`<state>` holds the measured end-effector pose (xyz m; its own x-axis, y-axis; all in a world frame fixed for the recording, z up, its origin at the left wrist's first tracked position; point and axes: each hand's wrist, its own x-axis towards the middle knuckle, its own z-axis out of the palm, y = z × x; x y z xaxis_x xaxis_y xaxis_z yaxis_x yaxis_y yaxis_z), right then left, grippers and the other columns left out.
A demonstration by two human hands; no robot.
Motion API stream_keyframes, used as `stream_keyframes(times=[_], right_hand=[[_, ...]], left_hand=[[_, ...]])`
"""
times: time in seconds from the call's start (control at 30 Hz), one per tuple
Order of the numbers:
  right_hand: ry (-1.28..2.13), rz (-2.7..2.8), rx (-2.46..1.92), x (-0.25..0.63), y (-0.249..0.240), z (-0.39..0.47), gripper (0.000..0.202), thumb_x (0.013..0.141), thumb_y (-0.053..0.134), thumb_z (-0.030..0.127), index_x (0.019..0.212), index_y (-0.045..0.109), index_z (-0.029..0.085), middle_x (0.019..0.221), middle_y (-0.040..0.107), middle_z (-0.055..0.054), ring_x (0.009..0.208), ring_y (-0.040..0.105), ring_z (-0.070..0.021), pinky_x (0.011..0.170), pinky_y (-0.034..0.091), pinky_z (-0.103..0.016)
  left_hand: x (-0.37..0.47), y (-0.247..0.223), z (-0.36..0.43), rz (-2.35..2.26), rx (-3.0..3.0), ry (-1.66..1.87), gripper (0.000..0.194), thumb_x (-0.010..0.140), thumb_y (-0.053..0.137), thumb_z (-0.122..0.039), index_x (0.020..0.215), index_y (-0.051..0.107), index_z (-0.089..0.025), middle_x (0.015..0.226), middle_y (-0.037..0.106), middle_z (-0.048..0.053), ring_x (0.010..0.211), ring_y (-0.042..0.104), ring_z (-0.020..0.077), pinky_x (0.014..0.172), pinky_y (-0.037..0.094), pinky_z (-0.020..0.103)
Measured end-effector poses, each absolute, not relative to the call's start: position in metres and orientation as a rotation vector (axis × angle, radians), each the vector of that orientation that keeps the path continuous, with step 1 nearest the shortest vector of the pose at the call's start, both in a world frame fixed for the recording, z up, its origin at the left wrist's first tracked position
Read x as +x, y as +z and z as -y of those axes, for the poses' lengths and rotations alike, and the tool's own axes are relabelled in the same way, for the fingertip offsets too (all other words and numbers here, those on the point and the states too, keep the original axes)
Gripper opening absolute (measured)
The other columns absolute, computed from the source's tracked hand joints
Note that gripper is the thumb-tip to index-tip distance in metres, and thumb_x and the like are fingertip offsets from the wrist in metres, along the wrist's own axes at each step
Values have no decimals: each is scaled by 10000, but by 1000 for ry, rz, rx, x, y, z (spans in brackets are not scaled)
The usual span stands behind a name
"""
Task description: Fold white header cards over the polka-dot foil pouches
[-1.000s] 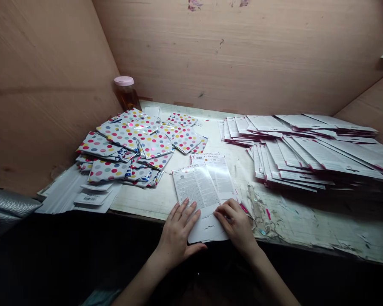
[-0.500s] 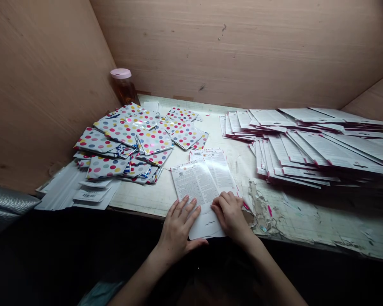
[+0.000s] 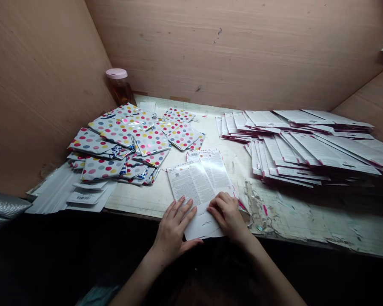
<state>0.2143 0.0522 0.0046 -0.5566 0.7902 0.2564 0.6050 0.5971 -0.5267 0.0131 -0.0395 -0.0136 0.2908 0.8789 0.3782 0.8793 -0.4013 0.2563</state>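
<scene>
I count 2 hands, both at the front card [image 3: 190, 182], which lies print up, its lower end just past the near edge of the desk [image 3: 309, 223]. L hand [image 3: 175, 225]: palm down on the card's lower L side, fingers a bit apart, thumb out wide. R hand [image 3: 228, 214]: on its lower R side, fingers curled, thumb & index tips together; can't tell if they pinch the card.

1 back card [image 3: 218, 172] peeks out behind/R of the front card, partly covered by it; any more underneath, can't tell. Left/behind the front card: 10+ dotted packets [image 3: 151, 142] heaped up, exact no. hidden by overlap. Right of it: 2 rows of stacked cards, far row [image 3: 268, 120] & near row [image 3: 319, 153], too overlapped to count. 1 pink-lidded bottle [image 3: 119, 87] well behind/L, base blocked by packets. 1 barcode slip [image 3: 84, 196] to the L. Just R of the front card: 1 torn desk patch [image 3: 258, 206] + 1 pink scrap [image 3: 264, 210].
</scene>
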Motion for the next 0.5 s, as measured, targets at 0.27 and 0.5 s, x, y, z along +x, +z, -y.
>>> stream_keyframes(times=[0.27,0.5], right_hand=[[487,2333,-1099,218,-1,-52,142,955,512,236,850,599,194,828,590,-23,822,562,-186,782,360,-347],[320,2445,-1049,210,-6,-57,203,969,410,173,850,574,163,881,576,-85,844,520,-229,774,333,-383]], left_hand=[[13,-11,38,1743,-2524,-737,746,799,582,-642,1358,514,-152,1406,527,151,1359,389,359,1081,367,535],[14,-11,40,1745,-2526,-769,737,792,602,-630,1360,512,-169,1396,538,147,1357,399,355,1090,362,533]])
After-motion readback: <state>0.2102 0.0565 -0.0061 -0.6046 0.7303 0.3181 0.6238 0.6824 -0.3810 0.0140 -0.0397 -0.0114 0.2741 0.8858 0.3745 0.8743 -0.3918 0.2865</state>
